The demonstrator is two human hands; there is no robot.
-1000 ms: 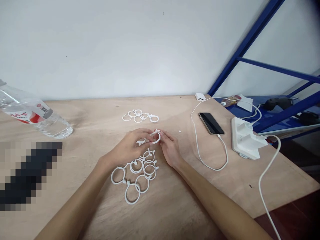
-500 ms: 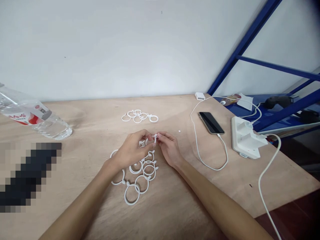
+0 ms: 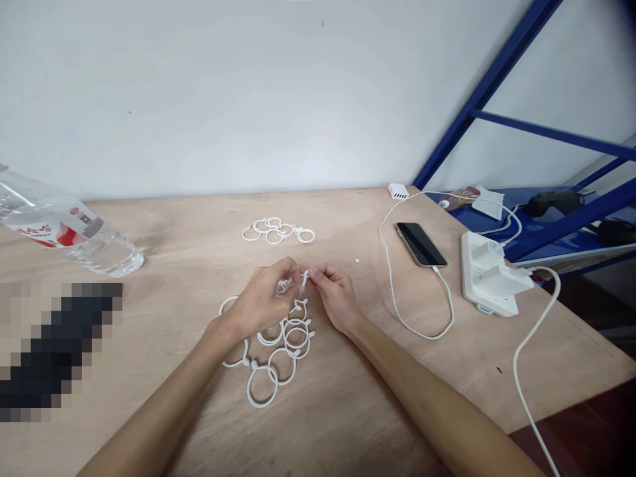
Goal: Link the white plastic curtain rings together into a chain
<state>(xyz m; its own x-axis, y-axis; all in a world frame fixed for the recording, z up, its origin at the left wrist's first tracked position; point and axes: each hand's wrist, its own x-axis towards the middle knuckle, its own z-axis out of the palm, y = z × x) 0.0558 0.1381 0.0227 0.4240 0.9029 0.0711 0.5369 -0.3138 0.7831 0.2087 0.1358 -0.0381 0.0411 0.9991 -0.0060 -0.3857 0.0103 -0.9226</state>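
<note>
My left hand (image 3: 258, 298) pinches a small white plastic ring (image 3: 305, 278) between thumb and fingers, over the middle of the table. From the right, my right hand (image 3: 338, 299) meets it, thumb and forefinger closed at the ring's edge. Most of that ring is covered by my fingers. Beneath and in front of my left hand lies a loose group of white rings (image 3: 262, 405) with small knobbed ends, some overlapping. Farther back, near the wall, several more white rings (image 3: 314, 236) lie in a second cluster.
A clear plastic bottle (image 3: 74, 228) lies at the left, above a pixelated dark patch (image 3: 54, 351). To the right are a phone (image 3: 422, 245) on a white cable (image 3: 389, 291), a power strip (image 3: 470, 278) with plugs, and a white adapter (image 3: 397, 191). Blue metal framing (image 3: 462, 126) stands beyond the edge.
The held ring and my left fingertips have shifted slightly left and down. My right fingertips have turned a little and sit at the ring's side. The rings on the table have not moved.
</note>
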